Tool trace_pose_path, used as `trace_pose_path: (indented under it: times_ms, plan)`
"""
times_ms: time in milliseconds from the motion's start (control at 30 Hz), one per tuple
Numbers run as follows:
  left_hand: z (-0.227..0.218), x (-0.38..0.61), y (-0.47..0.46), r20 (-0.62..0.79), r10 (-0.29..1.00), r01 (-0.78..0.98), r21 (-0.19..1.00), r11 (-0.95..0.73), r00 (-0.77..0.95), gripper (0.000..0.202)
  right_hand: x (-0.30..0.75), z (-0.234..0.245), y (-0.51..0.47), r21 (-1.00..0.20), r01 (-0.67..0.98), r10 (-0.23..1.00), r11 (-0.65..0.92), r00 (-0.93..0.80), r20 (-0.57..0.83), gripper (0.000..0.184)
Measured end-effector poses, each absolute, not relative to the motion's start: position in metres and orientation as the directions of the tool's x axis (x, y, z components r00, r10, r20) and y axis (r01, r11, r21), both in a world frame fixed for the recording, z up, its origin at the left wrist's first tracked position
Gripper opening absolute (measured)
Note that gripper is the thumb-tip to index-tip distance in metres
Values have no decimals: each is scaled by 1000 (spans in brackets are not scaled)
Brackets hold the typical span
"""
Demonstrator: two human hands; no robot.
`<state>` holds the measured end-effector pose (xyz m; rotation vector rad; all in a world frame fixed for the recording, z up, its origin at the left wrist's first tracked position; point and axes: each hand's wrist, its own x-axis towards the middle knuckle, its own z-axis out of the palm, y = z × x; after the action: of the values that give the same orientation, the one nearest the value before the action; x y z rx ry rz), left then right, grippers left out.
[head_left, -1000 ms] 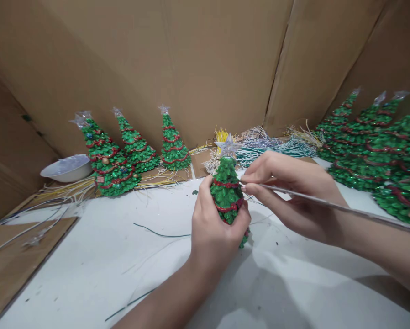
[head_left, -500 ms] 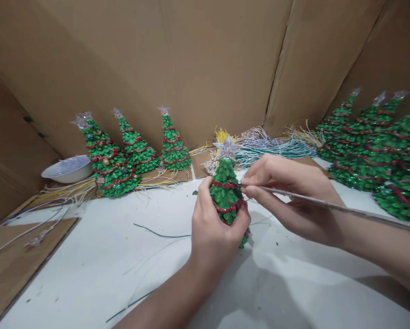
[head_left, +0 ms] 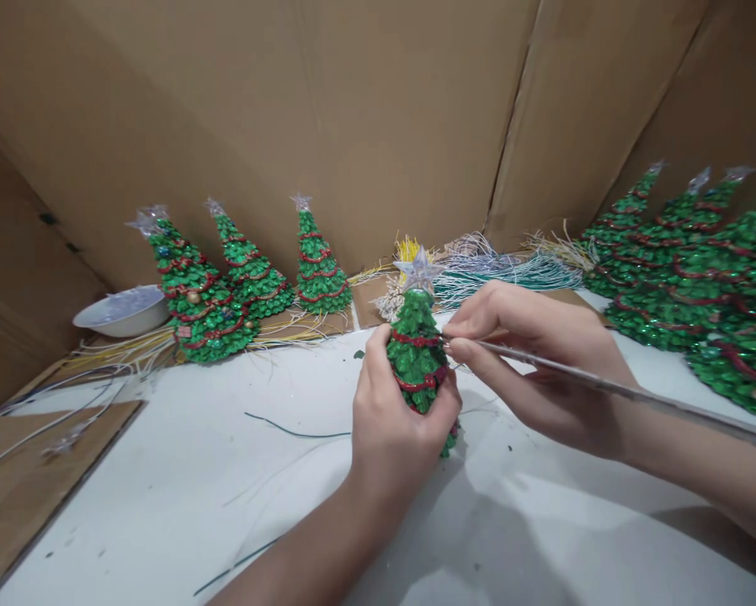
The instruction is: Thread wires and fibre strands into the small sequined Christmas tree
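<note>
Cardboard walls (head_left: 258, 101) box in a white desk (head_left: 182, 471), and at far left a loose cardboard sheet (head_left: 50, 497) comes first, white wires trailing across it. Next along, a white bowl (head_left: 122, 325) with something pale inside; then the left-hand trees (head_left: 207, 307), green, red-garlanded, star-topped, the nearest already carrying baubles and looking fully dressed. Dark green wire (head_left: 295, 432) lies loose on the bare middle. Now to the centre: the left hand (head_left: 391, 429) wraps a small tree (head_left: 416, 358), fingers closed around its lower half, and it's upright; whether its base meets the desk can't be told. Its clear star (head_left: 419, 271) is on and the red garlands are in place, but no bauble shows on the uncovered side, so it looks only part-way along; what remains under that grip is hidden. Behind it, yellow and teal wire bundles (head_left: 510, 276). Over on the right, the right hand (head_left: 535, 362) pinches narrow, thumb and finger together on a thin rod (head_left: 580, 379), tip right at the upper garland. Last, crowded right-hand trees (head_left: 687, 278), three stars showing. Labels, brands, writing? None that can be read.
</note>
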<state>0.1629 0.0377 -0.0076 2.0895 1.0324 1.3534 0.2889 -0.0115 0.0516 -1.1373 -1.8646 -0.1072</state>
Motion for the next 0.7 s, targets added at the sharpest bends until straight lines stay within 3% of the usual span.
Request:
trace_pose_path:
  times_ms: [367,700]
  plan:
    - [-6,163,36,562,793,330,721,-609,235,52,289,53,-12,-334,745,666,577,-193,720,12]
    - [-8,162,37,571,789,335,716,-613,226,51,288,47,-11,-343,724,606,598,-129,785,10]
